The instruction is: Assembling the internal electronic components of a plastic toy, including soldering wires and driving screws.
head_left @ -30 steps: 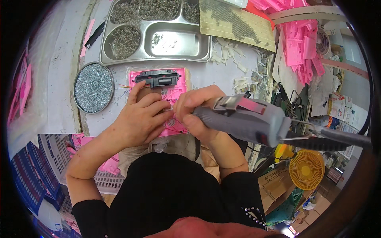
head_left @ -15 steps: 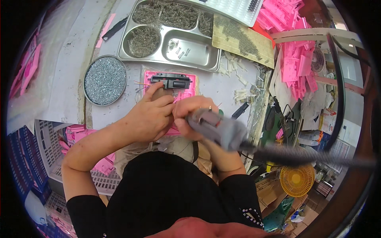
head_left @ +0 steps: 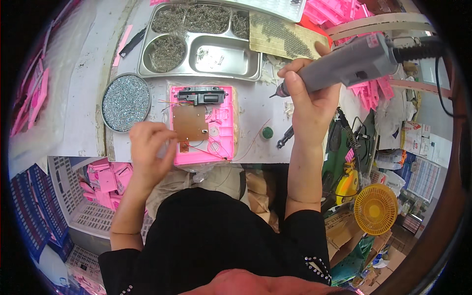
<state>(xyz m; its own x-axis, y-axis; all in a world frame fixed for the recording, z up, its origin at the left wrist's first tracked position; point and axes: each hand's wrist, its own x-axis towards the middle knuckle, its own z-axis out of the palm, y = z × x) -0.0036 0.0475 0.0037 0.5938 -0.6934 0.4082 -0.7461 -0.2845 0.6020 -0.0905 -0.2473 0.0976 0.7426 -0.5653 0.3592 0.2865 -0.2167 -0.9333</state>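
Right hand on grey power screwdriver, left hand by pink housing

Pink housing lies flat at near edge of desk, open side up. Inside: brown board, thin wires, black module along far side. Left hand at housing's left edge, fingers half curled; can't tell if it's pinching or touching anything. Right hand wrapped around grey screwdriver, raised right of housing, tip pointing left, apart from housing. Small green item on desk between housing and right forearm. Farther: round dish of screws, left; metal tray with springs, beyond housing.
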